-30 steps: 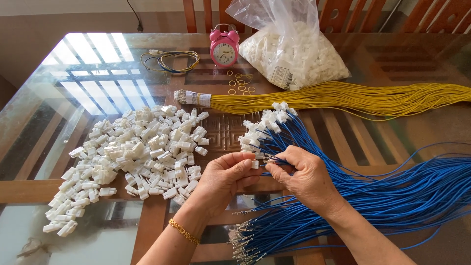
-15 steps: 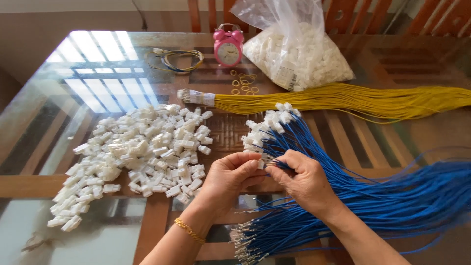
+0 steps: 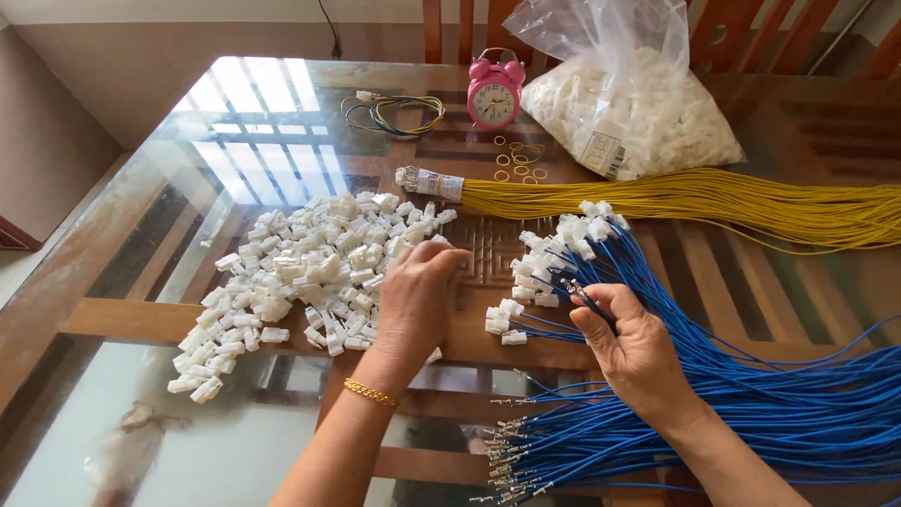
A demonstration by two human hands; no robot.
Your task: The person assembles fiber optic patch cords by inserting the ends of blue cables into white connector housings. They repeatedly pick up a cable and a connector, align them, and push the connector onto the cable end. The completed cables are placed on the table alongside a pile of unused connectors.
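While left hand (image 3: 419, 293) rests fingers-down, holding nothing visible, on the heap of small white plastic connector housings (image 3: 300, 272), right hand (image 3: 627, 343) pinches one thin blue wire (image 3: 584, 293).
Heap on glass worktop (image 3: 188, 169), left of blue wire bundle (image 3: 751, 413).

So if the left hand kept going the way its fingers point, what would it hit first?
The left hand points up and slightly left, already touching the pile of white connectors. Straight on, it would likely push deeper into that pile; depth is hard to judge.

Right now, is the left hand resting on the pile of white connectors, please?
Yes, the left hand lies on the edge of the white connector pile.
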